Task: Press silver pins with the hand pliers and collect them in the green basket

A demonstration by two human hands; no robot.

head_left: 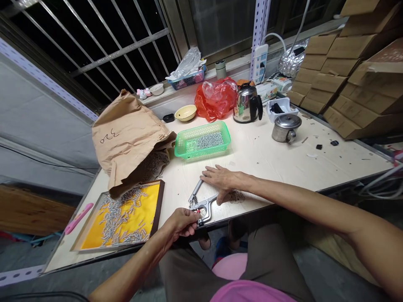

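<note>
Metal hand-press pliers (206, 206) with a C-shaped jaw and a spring lie at the table's front edge. My right hand (222, 179) lies over the ends of their handles, fingers stretched out, with the thumb by the lower handle. At the jaw my left hand (185, 221) is closed in a pinch; a small red spot shows by its fingertips, but the piece between them is too small to name. To the left, a shallow tray (156, 209) with a yellow bottom holds many small silvery metal pieces (113, 222). More such pieces lie in the green plastic basket (185, 153).
A large paper bag (126, 134) lies tipped beside the tray, with a pink-handled tool (78, 218) at the left edge. Behind stand a yellow bowl (185, 113), red plastic bag (214, 98), kettle (245, 105) and lidded metal cup (285, 130). Cardboard boxes (333, 71) are stacked at right.
</note>
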